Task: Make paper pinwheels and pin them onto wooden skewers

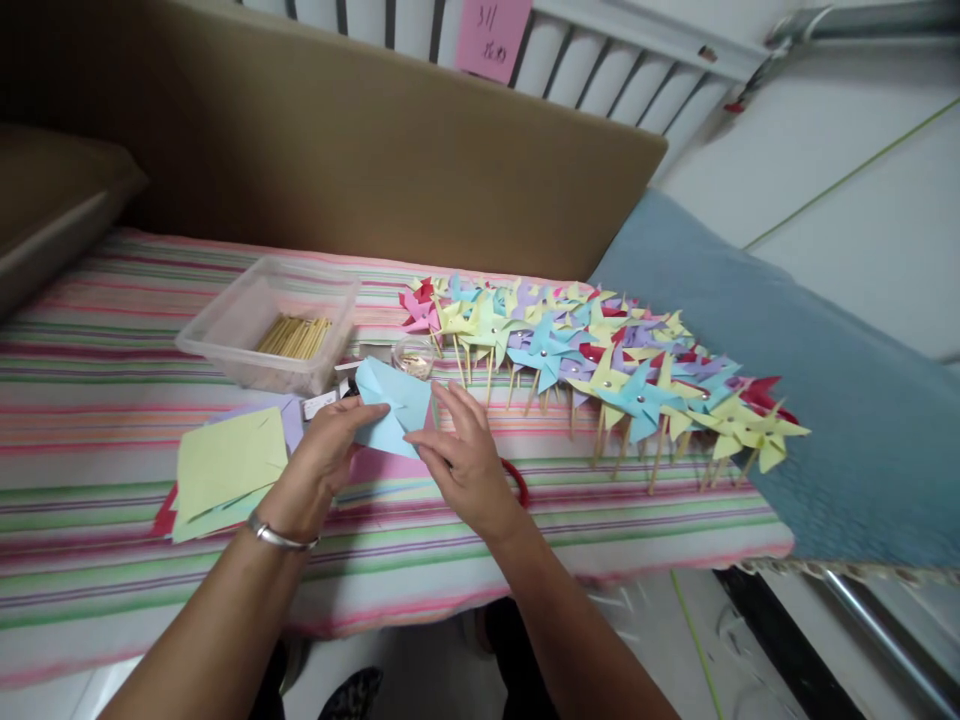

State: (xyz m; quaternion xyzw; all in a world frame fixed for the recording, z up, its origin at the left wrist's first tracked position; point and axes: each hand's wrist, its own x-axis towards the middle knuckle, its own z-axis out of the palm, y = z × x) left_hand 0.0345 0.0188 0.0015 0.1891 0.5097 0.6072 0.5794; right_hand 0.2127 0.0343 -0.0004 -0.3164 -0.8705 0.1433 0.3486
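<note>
A light blue paper square (386,385) with cut slits is held between both hands above the striped cloth. My left hand (334,440) pinches its left side, thumb lying over the middle where a corner seems folded in. My right hand (465,460) has thumb and forefinger closed on the lower right edge, other fingers stretched upward. Under the hands lies pink paper (382,466). By my left forearm is a pile of cut paper squares, a yellow one (225,460) on top. Just behind the blue square stands a small clear round container (413,357) with tiny items.
A clear plastic box (217,345) holds thin wooden sticks (295,337). Several finished paper pinwheels (546,350) on sticks crowd the right side. Red scissor handles (516,484) show beside my right wrist. A brown board (390,150) stands along the back.
</note>
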